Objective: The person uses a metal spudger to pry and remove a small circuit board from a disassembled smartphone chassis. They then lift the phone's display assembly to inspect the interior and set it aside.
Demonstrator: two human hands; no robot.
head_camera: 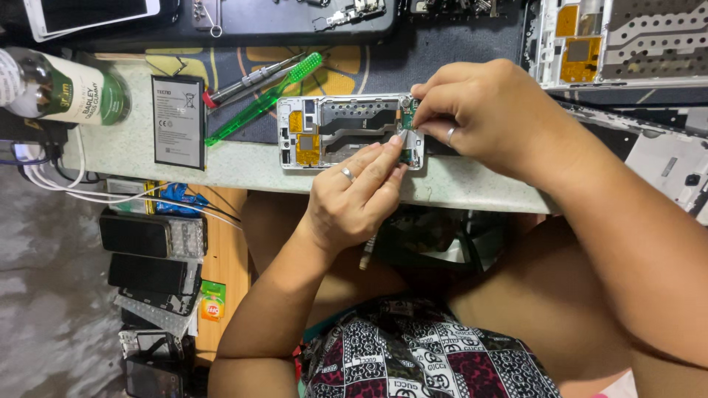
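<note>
I see left hand (354,199) nearest, fingers (383,158) nearly closed, tips pressing small green circuit board (408,121) at right end of opened phone frame (346,133). Frame lies flat at counter's (472,190) near edge. Right hand (479,110) just beyond, fingers pinched tight on same board from above. Farther left on counter: black battery (178,121), green toothbrush (265,97), screwdriver (247,82). Bottle (66,88) at far left edge.

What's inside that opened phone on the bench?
Inside the opened phone: orange flex patches, a dark cable and a small green board that both hands' fingers pinch. Parts beneath the fingers are hidden.
</note>
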